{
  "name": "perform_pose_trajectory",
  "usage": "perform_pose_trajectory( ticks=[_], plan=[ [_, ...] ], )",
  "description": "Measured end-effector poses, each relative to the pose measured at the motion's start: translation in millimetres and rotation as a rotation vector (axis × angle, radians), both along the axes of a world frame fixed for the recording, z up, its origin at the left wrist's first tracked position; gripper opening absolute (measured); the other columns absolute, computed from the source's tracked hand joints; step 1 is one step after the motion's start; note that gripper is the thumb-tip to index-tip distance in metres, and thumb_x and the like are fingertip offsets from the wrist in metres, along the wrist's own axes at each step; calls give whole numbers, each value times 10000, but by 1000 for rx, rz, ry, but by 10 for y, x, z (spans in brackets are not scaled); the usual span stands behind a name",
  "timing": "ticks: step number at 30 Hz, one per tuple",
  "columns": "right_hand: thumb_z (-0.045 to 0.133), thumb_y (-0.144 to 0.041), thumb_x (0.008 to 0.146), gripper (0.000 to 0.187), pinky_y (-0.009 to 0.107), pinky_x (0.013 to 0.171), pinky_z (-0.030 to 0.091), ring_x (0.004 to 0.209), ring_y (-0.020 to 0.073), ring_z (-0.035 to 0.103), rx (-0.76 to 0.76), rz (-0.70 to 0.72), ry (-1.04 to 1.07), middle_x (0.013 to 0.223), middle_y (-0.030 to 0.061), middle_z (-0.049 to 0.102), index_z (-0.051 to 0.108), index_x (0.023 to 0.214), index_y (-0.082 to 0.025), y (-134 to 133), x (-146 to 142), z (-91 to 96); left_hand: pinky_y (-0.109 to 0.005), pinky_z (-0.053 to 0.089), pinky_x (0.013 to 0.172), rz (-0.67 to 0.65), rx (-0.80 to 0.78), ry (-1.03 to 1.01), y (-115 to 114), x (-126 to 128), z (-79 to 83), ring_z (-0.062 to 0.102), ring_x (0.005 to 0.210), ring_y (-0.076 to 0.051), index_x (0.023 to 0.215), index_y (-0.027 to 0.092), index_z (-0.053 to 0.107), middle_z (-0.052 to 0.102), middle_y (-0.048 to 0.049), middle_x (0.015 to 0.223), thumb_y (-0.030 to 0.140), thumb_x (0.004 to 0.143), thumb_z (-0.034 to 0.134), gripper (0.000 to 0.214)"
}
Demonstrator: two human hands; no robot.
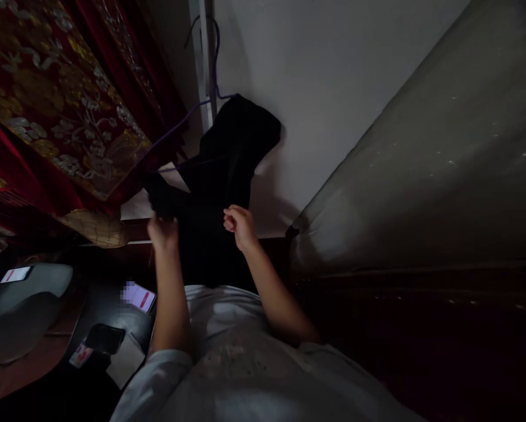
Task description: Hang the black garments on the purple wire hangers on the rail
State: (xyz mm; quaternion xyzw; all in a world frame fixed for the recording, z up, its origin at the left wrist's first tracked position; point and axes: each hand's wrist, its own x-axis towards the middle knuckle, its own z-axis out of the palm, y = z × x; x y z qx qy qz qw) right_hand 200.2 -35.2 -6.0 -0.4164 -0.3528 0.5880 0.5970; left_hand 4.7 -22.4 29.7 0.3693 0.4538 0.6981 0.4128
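A black garment point(231, 152) hangs from a thin purple-blue hanger point(217, 58) against the pale wall. My left hand point(163, 233) is closed at the garment's left edge, its fingertips partly lost in the dark cloth. Across from it, my right hand point(240, 226) has curled fingers at the right side of the same cloth. Below the hands, the dark fabric falls in front of my pale shirt, and its folds are too dark to make out.
At the left hangs red cloth with gold and silver embroidery point(64, 99). Lower left, a lit phone point(143, 298) and a black phone-like item point(105, 339) lie on a dark seat; another lit phone point(16, 274) rests on a grey chair. Greyish sheeting point(430, 170) slopes along the right.
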Motion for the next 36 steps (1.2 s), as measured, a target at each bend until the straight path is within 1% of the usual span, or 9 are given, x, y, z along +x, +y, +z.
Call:
perform_pose_trajectory(
  ticks=[4, 9, 12, 17, 20, 23, 26, 31, 36],
  plan=[
    [632, -502, 631, 347, 217, 429, 210, 451, 66, 303, -81, -176, -24, 528, -63, 356, 425, 642, -223, 72, 248, -161, -289, 563, 677, -204, -163, 27, -205, 397, -539, 640, 669, -144, 775, 185, 588, 632, -14, 675, 478, 952, 644, 346],
    [561, -669, 651, 484, 205, 455, 213, 501, 81, 292, -113, -501, -120, 596, -70, 352, 359, 748, -240, 178, 853, -289, -269, 567, 842, -350, -10, 153, -299, 578, -227, 678, 873, -156, 889, 187, 652, 687, -37, 900, 463, 859, 779, 305],
    [629, -708, 664, 532, 210, 522, 340, 592, 99, 439, -36, -508, -178, 698, -26, 510, 424, 773, -230, 77, 893, -221, -254, 550, 847, -356, 102, 231, -428, 653, 0, 659, 876, -156, 945, 204, 667, 673, -33, 930, 434, 915, 736, 242],
    [447, -851, 849, 671, 339, 818, 543, 939, 224, 650, 214, 255, -313, 881, 76, 693, 658, 823, -215, -235, 485, 110, -297, 539, 917, -258, 218, 424, -639, 798, 184, 665, 956, -196, 993, 209, 686, 682, -54, 984, 367, 981, 664, 161],
    [712, -704, 789, 517, 357, 882, 557, 1046, 247, 651, 275, 561, -307, 938, 57, 713, 712, 954, -215, -364, 347, 309, -353, 493, 1061, -248, 315, 652, -666, 740, 344, 629, 1164, -246, 1036, 207, 709, 659, -100, 1145, 367, 981, 667, 174],
    [873, -422, 679, 419, 332, 876, 563, 1003, 222, 670, 257, 822, -325, 970, 35, 727, 734, 998, -189, -354, 437, 471, -373, 490, 1108, -500, 362, 746, -642, 605, 493, 595, 1292, -273, 1251, 234, 686, 631, -126, 1316, 465, 982, 653, 355],
    [854, -340, 679, 271, 296, 704, 555, 788, 186, 663, 145, 963, -405, 820, 26, 713, 725, 834, -160, -270, 690, 645, -336, 596, 901, -819, 358, 809, -592, 494, 460, 729, 1003, -251, 1177, 225, 745, 747, -103, 1038, 612, 1008, 526, 476],
    [876, -205, 659, 221, 217, 465, 370, 560, 114, 525, 15, 456, -700, 613, -14, 599, 660, 678, -164, -141, 1252, 1101, -272, 478, 505, -921, 229, 1147, -452, 285, 158, 571, 420, -174, 657, 229, 715, 585, -2, 506, 641, 881, 706, 469],
    [778, -124, 779, 167, 260, 558, 435, 597, 128, 524, 203, -21, -712, 639, 9, 564, 642, 686, -153, 361, 1548, 1426, -315, 532, 742, -621, 97, 1607, -280, -56, 394, 736, 768, -275, 1141, 209, 741, 758, -93, 891, 543, 897, 723, 413]
  ],
)
